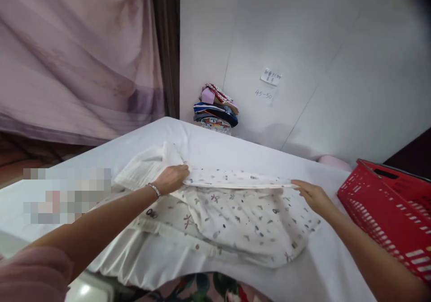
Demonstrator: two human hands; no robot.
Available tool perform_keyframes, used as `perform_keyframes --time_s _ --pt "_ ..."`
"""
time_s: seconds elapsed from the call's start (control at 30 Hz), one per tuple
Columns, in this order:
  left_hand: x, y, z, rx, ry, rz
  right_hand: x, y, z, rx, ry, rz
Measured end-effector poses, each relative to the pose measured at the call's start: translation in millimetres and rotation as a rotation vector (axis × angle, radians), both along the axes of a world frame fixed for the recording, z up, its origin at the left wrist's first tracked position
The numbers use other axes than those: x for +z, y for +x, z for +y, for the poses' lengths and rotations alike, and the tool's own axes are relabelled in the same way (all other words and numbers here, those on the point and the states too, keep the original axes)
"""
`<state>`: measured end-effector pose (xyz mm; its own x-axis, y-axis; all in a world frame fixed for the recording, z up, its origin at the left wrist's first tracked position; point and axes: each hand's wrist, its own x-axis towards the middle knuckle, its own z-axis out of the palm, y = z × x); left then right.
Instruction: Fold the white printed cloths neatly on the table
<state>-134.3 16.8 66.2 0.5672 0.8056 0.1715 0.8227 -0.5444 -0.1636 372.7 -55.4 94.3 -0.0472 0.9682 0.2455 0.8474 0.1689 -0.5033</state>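
A white garment with small printed figures [235, 216] lies spread on the white-covered table [235, 151]. My left hand [171, 178] is closed on the garment's upper edge at the left, a bracelet on its wrist. My right hand [311, 195] pinches the same edge at the right. Between the two hands the fabric edge is pulled into a taut, raised fold. A plain white part of the cloth [148, 165] lies bunched behind my left hand.
A red plastic basket [387, 203] stands at the table's right edge. A stack of folded colourful clothes [216, 109] sits at the far corner against the white wall. A pink curtain [77, 55] hangs to the left. A pink item [333, 162] lies by the wall.
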Motion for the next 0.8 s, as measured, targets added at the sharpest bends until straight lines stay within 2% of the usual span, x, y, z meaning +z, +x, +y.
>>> perform_keyframes --time_s 0.07,0.17,0.3,0.47,0.63,0.8 --pt "-18.7 -1 -13 -0.035 -0.03 -0.004 -21.1 0 -13 -0.013 -0.087 0.016" --pt "-26.1 0 -25 -0.04 -0.037 -0.041 -33.2 -2 -28 -0.083 -0.153 0.08" --pt "-13.9 6 -34 -0.064 -0.072 -0.072 -24.4 -8 -36 -0.168 -0.162 0.139" --pt "-5.7 22 -48 -0.181 -0.1 -0.188 -14.7 -13 -40 -0.195 -0.194 0.159" --pt "-11.6 41 -52 -0.253 -0.16 -0.262 -13.5 -11 -41 -0.199 -0.195 0.163" --pt "-22.5 55 -48 -0.255 -0.175 -0.213 -4.7 -7 -38 -0.233 -0.142 0.226"
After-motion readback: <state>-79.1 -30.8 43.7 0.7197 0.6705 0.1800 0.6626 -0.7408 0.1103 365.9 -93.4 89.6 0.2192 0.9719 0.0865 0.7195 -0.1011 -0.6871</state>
